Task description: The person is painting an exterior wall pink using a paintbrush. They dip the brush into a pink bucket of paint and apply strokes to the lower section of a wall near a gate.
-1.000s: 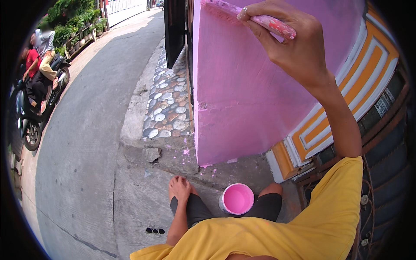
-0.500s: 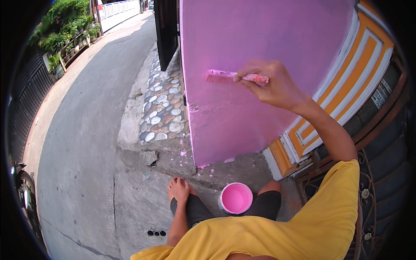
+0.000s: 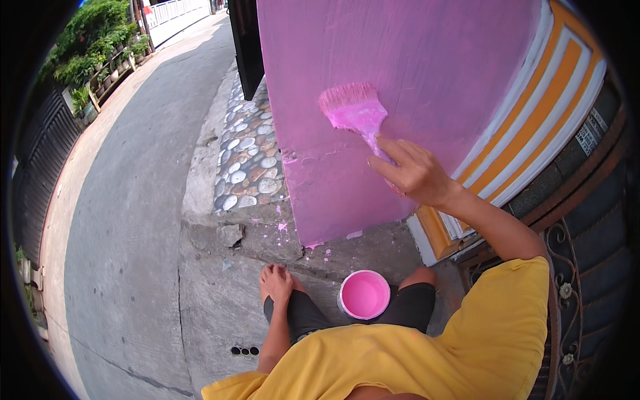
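Observation:
My right hand (image 3: 417,170) grips the handle of a wide paintbrush (image 3: 357,110). The brush is coated in pink paint, and its bristles point up and left against the pink wall (image 3: 427,80). On my left knee rests my left hand (image 3: 275,280), its fingers lying over the knee and holding nothing. A round bucket (image 3: 365,295) with pink paint inside stands between my legs, its rim smeared with pink.
Orange and white moulding (image 3: 533,120) borders the wall on the right, beside a dark metal gate (image 3: 567,293). A pebble-patterned strip (image 3: 247,167) and a black door edge (image 3: 248,53) lie left of the wall. Further left runs a grey road (image 3: 140,187). Pink drops dot the concrete.
My right hand has moved down and turned, so the brush now shows its broad face with bristles upward rather than its narrow edge. My left hand stays on the knee.

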Action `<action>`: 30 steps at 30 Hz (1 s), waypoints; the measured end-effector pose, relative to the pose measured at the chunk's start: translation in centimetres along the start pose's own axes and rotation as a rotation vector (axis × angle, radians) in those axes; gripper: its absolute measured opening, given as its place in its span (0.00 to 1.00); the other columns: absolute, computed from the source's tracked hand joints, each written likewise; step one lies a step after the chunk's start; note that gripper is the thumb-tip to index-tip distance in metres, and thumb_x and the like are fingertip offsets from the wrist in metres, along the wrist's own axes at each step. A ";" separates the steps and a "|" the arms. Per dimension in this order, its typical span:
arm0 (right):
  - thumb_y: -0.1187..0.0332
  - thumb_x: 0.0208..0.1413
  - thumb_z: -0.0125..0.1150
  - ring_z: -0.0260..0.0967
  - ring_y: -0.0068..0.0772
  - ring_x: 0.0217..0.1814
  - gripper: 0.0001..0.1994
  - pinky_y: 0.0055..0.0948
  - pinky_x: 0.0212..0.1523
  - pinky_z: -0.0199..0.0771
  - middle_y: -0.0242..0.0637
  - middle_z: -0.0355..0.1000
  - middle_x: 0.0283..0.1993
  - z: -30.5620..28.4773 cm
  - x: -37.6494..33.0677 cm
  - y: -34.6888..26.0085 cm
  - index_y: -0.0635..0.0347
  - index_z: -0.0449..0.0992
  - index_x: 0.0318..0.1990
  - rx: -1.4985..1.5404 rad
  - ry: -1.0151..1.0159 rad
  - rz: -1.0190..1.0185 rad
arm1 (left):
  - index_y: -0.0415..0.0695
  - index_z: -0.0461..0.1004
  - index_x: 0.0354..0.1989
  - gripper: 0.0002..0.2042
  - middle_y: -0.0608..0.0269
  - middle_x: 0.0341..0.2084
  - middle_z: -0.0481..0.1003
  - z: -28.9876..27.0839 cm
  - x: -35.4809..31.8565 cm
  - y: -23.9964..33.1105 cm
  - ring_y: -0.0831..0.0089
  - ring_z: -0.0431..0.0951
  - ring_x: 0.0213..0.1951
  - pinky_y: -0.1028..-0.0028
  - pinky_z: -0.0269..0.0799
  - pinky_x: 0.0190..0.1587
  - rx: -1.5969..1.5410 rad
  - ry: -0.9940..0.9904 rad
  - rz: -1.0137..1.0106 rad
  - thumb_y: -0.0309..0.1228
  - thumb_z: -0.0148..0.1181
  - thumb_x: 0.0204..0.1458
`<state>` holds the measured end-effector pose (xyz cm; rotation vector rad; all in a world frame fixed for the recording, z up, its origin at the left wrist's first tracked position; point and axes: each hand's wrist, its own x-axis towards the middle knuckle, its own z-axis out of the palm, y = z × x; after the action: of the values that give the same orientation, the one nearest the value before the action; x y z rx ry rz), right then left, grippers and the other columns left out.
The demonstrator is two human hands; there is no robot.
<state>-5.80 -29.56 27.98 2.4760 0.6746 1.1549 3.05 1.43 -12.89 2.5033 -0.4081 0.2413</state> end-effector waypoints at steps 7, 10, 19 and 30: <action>0.81 0.46 0.62 0.74 0.36 0.35 0.08 0.30 0.36 0.72 0.39 0.75 0.34 -3.5 3.5 3.8 0.65 0.78 0.36 0.515 -0.277 0.392 | 0.48 0.78 0.35 0.11 0.56 0.45 0.70 -0.7 0.0 -0.3 0.57 0.66 0.54 0.59 0.56 0.57 0.028 -0.017 -0.027 0.36 0.61 0.43; 0.78 0.48 0.64 0.77 0.33 0.38 0.09 0.24 0.39 0.76 0.37 0.78 0.37 -8.7 7.3 9.5 0.61 0.79 0.39 0.329 -0.100 0.329 | 0.47 0.77 0.36 0.12 0.56 0.45 0.69 -0.8 0.2 0.0 0.58 0.65 0.54 0.57 0.54 0.58 0.000 -0.039 -0.032 0.34 0.62 0.42; 0.82 0.43 0.63 0.76 0.31 0.33 0.12 0.25 0.29 0.75 0.38 0.76 0.39 -7.4 5.2 10.2 0.58 0.80 0.37 -0.126 0.381 0.181 | 0.46 0.76 0.35 0.11 0.55 0.46 0.69 -1.3 -0.4 -0.5 0.58 0.65 0.54 0.58 0.54 0.59 0.013 -0.020 -0.017 0.34 0.61 0.43; 0.81 0.42 0.64 0.75 0.38 0.38 0.12 0.32 0.39 0.74 0.39 0.74 0.41 -5.0 -4.2 6.9 0.59 0.78 0.37 0.389 -0.427 0.394 | 0.46 0.76 0.34 0.10 0.54 0.44 0.70 -0.8 0.1 -0.5 0.57 0.65 0.54 0.58 0.55 0.57 0.036 -0.030 0.025 0.34 0.61 0.43</action>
<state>-10.14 -37.13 31.71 3.1520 0.3152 0.5971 3.23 2.20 -12.48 2.5411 -0.4506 0.2235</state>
